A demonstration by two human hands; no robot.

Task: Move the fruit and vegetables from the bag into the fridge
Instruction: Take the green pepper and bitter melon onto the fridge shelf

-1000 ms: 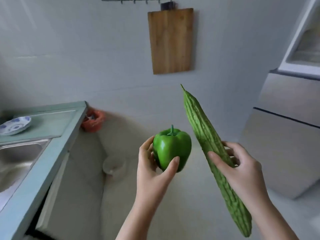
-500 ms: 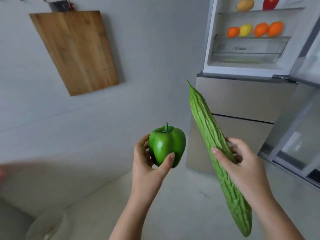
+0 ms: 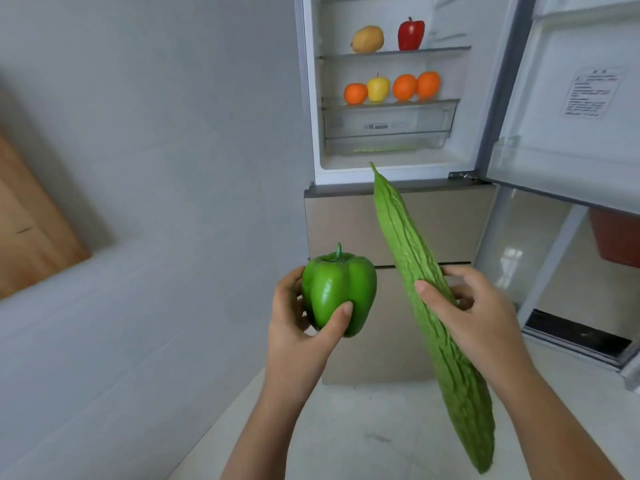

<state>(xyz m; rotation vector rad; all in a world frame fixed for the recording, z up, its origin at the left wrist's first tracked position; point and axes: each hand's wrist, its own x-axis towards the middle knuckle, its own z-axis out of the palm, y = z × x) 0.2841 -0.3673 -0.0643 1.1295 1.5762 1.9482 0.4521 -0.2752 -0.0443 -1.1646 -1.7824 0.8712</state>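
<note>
My left hand (image 3: 304,337) grips a shiny green bell pepper (image 3: 337,289), stem up, at chest height. My right hand (image 3: 474,320) holds a long ridged bitter gourd (image 3: 415,271) around its middle, tip pointing up toward the fridge (image 3: 391,216). The fridge stands ahead with its upper door (image 3: 571,98) swung open to the right. Its upper shelf (image 3: 394,51) carries a mango (image 3: 367,39) and a red pepper (image 3: 411,34). The lower shelf (image 3: 389,102) bears three oranges (image 3: 404,86) and a yellow apple (image 3: 378,88). No bag is in view.
A clear drawer (image 3: 388,128) sits under the lower shelf. A wooden cutting board (image 3: 27,244) hangs on the grey wall at the left. A glass door (image 3: 540,258) stands to the right of the fridge. The pale floor (image 3: 363,434) stretches below my arms.
The view has swung right, from the sink counter and cutting board to face the open fridge. Both hands keep the same hold on the pepper and the gourd.
</note>
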